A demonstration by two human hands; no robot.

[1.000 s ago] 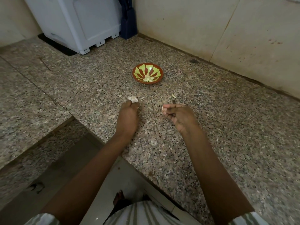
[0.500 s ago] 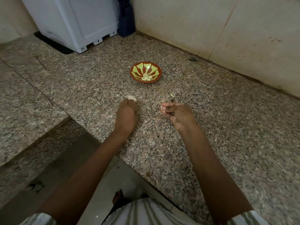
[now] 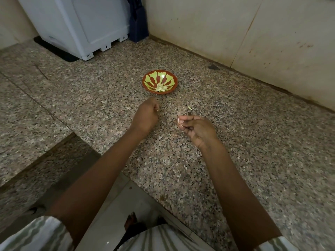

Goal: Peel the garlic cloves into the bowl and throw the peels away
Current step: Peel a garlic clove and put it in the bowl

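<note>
A red bowl (image 3: 147, 86) with a green petal pattern stands on the granite counter and holds several peeled garlic cloves (image 3: 160, 87). My left hand (image 3: 146, 115) is just in front of the bowl. Its fingers are curled into a fist on the counter, and only a pale speck shows at the fingertips, so the garlic it closes on is mostly hidden. To its right, my right hand (image 3: 196, 128) hovers with thumb and fingers pinching a small pale garlic piece (image 3: 179, 121). A loose peel scrap (image 3: 189, 107) lies on the counter beyond that hand.
A white appliance (image 3: 81, 24) on a black mat and a dark blue object (image 3: 138, 28) stand at the back left by the tiled wall (image 3: 235, 33). The counter edge (image 3: 126, 174) drops to the floor below my arms. A lower granite ledge (image 3: 27, 115) lies left.
My left hand has closed over the pale garlic piece that lay at its fingertips, so the piece no longer shows. My right hand keeps its pinch in about the same spot.
</note>
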